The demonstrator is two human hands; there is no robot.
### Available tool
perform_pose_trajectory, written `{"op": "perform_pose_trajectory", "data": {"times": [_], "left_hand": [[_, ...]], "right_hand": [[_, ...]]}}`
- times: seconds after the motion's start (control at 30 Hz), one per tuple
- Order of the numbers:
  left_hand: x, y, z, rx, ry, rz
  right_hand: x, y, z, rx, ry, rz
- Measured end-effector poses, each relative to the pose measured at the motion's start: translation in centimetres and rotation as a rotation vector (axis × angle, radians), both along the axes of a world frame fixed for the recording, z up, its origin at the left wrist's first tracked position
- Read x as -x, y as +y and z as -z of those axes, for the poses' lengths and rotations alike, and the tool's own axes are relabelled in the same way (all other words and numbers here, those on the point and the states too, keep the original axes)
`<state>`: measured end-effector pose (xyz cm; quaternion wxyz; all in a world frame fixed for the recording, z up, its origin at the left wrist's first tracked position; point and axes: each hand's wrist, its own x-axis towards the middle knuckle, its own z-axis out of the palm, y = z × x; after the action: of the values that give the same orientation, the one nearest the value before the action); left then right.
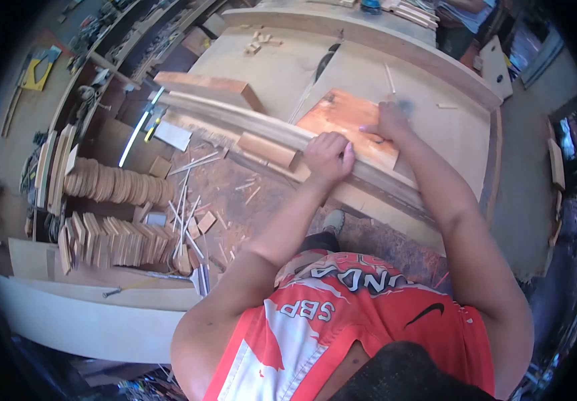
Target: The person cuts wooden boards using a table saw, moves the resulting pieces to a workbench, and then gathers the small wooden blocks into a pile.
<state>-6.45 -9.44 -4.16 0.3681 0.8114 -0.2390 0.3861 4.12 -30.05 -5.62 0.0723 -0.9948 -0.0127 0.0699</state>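
A flat reddish-orange wooden board lies on the pale saw table, behind a long wooden rail. My left hand is closed over the top of that rail, knuckles up, close to the board's front edge. At the board's right side, my right hand grips it, with the thumb along its top face. A dark round saw blade rises from a slot in the table, beyond the board and a little left of it.
A thick wooden block rests behind the rail's left part, and a smaller block in front. Small offcuts lie at the far left of the table. Stacked wooden pieces and sticks stand left. Another person is at the back right.
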Motion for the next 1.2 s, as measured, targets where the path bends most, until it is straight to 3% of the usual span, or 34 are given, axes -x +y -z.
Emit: {"op": "perform_pose_trajectory", "data": {"times": [0.43,0.7,0.97,1.2], "left_hand": [[-0.3,1.2,1.1,-0.016,-0.051,0.045],[-0.5,1.4,2.0,0.001,-0.08,0.087],[-0.4,1.8,2.1,0.054,-0.071,0.142],[-0.7,1.9,2.5,-0.03,0.215,0.134]], "right_hand": [[0.3,0.9,-0.2,0.063,-0.089,0.066],[0.9,1.0,-0.7,0.055,-0.013,0.13],[0.3,0.1,1.3,0.054,-0.086,0.152],[-0.9,-0.4,2.3,0.058,-0.105,0.201]]}}
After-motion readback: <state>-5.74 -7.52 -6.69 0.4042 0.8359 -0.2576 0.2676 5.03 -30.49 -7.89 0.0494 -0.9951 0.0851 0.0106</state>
